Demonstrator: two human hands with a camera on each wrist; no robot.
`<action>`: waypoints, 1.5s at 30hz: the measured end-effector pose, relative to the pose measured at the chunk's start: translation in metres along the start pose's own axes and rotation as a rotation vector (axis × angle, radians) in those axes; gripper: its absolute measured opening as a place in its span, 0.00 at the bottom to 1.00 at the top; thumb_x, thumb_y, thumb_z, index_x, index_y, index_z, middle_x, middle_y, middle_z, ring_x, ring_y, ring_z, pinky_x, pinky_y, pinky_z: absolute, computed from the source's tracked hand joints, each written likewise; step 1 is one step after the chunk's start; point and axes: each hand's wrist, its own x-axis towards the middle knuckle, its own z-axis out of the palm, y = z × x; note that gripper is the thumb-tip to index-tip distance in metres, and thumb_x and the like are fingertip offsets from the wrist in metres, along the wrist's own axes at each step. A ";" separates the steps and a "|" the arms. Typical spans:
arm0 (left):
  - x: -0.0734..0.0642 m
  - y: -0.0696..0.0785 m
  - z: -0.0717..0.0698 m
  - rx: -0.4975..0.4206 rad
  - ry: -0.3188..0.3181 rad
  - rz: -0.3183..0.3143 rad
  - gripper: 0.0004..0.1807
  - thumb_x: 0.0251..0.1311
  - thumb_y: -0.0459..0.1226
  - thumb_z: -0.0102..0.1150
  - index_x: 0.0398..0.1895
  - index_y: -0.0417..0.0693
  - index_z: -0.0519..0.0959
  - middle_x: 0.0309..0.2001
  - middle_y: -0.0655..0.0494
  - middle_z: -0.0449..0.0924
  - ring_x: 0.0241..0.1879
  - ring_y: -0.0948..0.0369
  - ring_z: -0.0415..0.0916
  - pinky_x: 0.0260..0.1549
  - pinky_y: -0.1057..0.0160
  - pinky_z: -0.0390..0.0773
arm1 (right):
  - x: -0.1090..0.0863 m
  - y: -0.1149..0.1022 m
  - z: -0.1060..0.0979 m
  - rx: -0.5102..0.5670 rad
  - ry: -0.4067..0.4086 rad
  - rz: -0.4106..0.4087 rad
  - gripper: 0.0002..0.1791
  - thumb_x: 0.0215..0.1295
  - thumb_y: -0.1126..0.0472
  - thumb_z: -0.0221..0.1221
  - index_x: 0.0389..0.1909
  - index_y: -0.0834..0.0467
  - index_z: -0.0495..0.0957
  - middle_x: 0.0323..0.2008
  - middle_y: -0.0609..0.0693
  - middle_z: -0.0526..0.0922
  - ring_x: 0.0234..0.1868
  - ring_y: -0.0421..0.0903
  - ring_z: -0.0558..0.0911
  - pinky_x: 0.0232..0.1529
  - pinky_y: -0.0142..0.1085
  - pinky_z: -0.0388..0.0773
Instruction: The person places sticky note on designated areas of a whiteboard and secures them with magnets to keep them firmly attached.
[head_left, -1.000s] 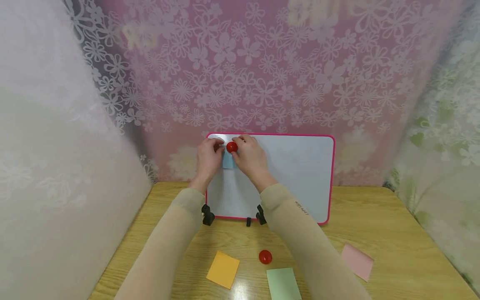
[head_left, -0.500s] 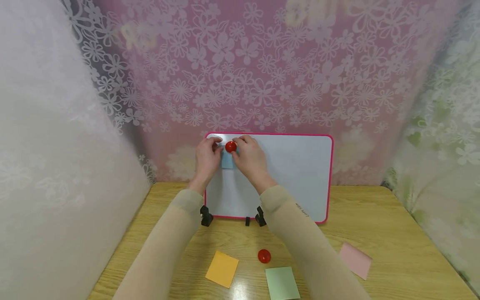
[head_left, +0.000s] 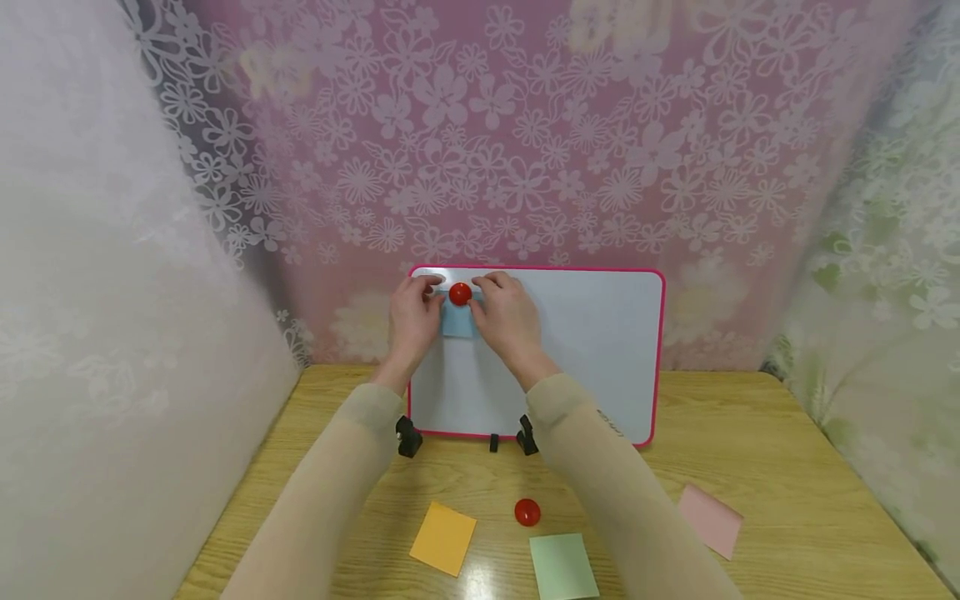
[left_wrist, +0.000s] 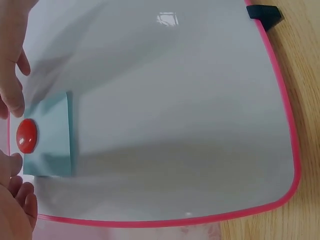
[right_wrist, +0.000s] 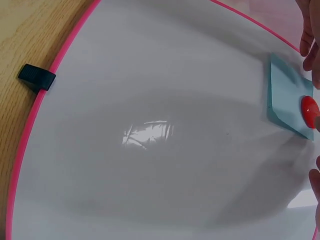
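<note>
A whiteboard [head_left: 592, 342] with a pink frame stands upright on the table. Near its upper left corner, a light blue paper note [head_left: 457, 325] lies against the surface, its lower edge lifting slightly. A round red magnet [left_wrist: 27, 136] sits over the note's upper part. My left hand [head_left: 412, 321] is at the note's left edge, thumb against the paper beside the magnet, other fingers loosely bent. To the magnet's right, my right hand [head_left: 512, 321] has thumb and index finger spread, the thumb tip close by the magnet. Neither hand grips the magnet.
On the wooden table lie a second red magnet [head_left: 527, 512], an orange note [head_left: 443, 539], a green note [head_left: 564, 567] and a pink note [head_left: 711, 522] with a curled edge. Black feet [right_wrist: 37, 78] hold the board's lower edge. Flowered curtains [head_left: 480, 142] stand behind and beside.
My right fingers have let go of the red magnet and moved slightly right, showing more of the blue note. The magnet stays on the note; my left hand keeps its place.
</note>
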 end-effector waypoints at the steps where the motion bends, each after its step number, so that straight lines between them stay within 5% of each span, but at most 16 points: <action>1: -0.001 0.000 0.000 -0.005 0.001 0.002 0.14 0.71 0.30 0.67 0.57 0.42 0.86 0.49 0.45 0.81 0.47 0.50 0.79 0.51 0.56 0.85 | 0.000 0.001 -0.001 -0.002 0.009 -0.004 0.20 0.72 0.58 0.68 0.61 0.60 0.86 0.55 0.54 0.85 0.55 0.53 0.82 0.59 0.42 0.83; 31: -0.032 0.002 -0.002 -0.097 -0.031 0.144 0.14 0.70 0.33 0.71 0.55 0.36 0.86 0.52 0.45 0.86 0.49 0.47 0.82 0.51 0.51 0.85 | -0.023 0.029 -0.014 -0.016 0.027 -0.015 0.19 0.72 0.54 0.70 0.59 0.59 0.87 0.54 0.54 0.86 0.57 0.54 0.82 0.60 0.44 0.82; 45: -0.046 0.003 -0.002 -0.077 -0.128 0.157 0.15 0.68 0.34 0.73 0.54 0.37 0.86 0.51 0.44 0.86 0.51 0.46 0.82 0.52 0.49 0.84 | -0.040 0.038 -0.023 0.032 -0.017 -0.075 0.17 0.73 0.61 0.67 0.60 0.58 0.87 0.54 0.55 0.85 0.55 0.54 0.82 0.60 0.45 0.82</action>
